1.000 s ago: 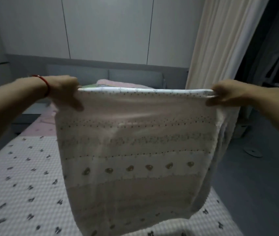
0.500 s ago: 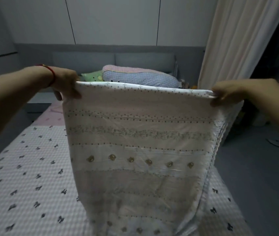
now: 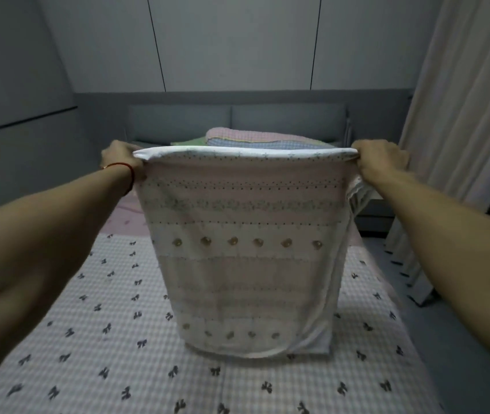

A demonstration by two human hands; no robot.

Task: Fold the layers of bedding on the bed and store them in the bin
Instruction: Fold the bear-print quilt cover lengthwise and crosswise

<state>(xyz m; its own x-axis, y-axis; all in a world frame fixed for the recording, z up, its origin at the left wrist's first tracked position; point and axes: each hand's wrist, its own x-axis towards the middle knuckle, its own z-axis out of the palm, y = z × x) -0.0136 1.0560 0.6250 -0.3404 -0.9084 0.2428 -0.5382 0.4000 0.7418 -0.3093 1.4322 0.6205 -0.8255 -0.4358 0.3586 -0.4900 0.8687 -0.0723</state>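
Blanket [image 3: 245,249] hangs folded in front of the person, above the bed [image 3: 94,333], bottom edge just touching or barely clear of the mattress cover; cannot tell which. Left hand [image 3: 121,161] pinches the top left corner, right hand [image 3: 379,161] pinches the top right corner, fingers curled tight on the folded top edge, arms stretched out.

Risks, as judged:
- Right side shows loose layers drooping under the right hand; those could slip out and the fold would go uneven.
- If the bottom drags on the bed when lowered, it could bunch and crease the next fold.
- Layers look misaligned at the lower right corner, so the next fold may come out skewed.

Pillows [image 3: 267,138] sit behind, near the headboard. Curtain [image 3: 461,115] hangs to the right. No bin in view.
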